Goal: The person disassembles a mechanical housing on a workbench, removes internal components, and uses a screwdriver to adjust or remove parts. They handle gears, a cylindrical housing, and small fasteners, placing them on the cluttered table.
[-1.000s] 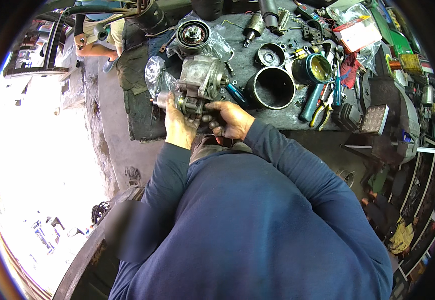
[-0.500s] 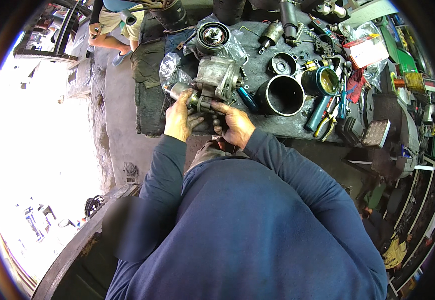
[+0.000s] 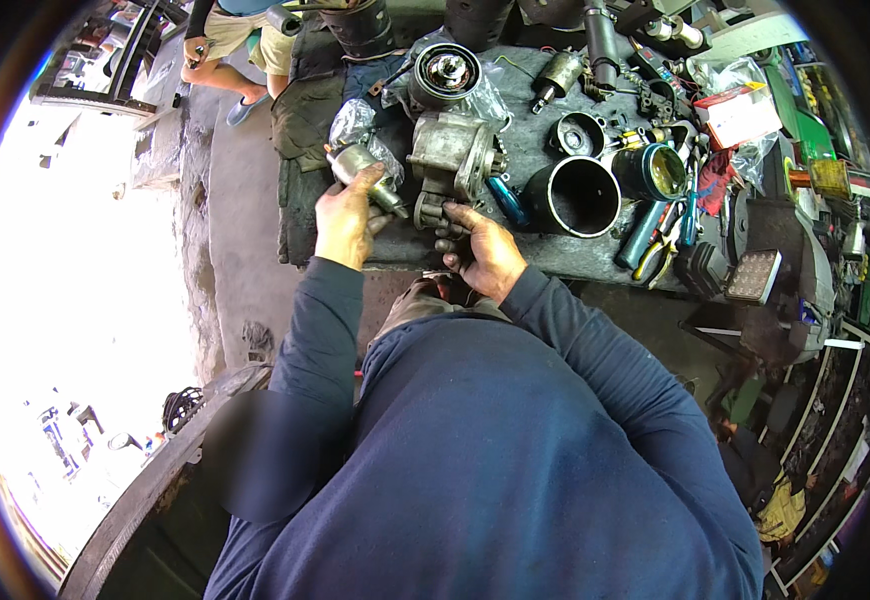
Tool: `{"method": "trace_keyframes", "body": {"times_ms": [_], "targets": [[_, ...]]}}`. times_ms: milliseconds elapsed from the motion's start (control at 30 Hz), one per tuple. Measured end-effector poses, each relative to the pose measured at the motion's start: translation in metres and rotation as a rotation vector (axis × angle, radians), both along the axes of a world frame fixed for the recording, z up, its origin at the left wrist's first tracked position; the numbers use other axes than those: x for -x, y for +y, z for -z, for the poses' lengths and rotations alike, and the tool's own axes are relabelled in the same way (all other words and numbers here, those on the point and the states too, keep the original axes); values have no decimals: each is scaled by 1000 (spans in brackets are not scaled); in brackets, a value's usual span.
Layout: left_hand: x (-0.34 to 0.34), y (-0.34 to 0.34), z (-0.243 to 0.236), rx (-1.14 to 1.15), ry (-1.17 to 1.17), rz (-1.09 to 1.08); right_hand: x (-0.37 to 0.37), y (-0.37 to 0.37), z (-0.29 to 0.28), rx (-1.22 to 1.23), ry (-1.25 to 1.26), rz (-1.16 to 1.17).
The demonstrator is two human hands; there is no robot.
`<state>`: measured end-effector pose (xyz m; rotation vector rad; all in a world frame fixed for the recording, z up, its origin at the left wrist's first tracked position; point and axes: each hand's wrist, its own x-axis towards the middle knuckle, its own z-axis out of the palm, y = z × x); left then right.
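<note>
My left hand [image 3: 347, 222] grips a silver metal cylinder [image 3: 355, 161], held tilted just left of a cast metal housing [image 3: 452, 150]. My right hand [image 3: 487, 248] has its fingers closed on the lower mounting part of that housing. Beside the housing lie a blue-handled tool [image 3: 507, 198] and a large open black cylinder [image 3: 572, 197]. A round part with inner rings [image 3: 445, 72] sits on plastic above it.
The dark bench [image 3: 555, 258] also holds a jar of yellow grease [image 3: 664, 172], pliers [image 3: 652, 252], several tools, a white box [image 3: 735, 115] and a square LED lamp [image 3: 754, 277]. Another person's leg [image 3: 223, 75] shows at upper left.
My left hand has moved left with the silver cylinder, drawing it away from the housing. My right hand stays at the housing, which appears slightly shifted in the picture along with the whole bench.
</note>
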<state>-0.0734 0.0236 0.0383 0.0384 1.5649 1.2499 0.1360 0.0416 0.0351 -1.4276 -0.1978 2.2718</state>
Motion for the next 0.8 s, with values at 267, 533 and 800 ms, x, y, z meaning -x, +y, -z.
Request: {"method": "trace_keyframes", "body": {"times_ms": [267,533,800], "targets": [[19,9,-1,151,454,302,-4,-3,14,-9,-25,-46],[4,10,-11,307,1134,604,-7,-4,11,-48,78,-32],[-34,-44,-25,-113,552,425,-8,1,4,-40,154,20]]}}
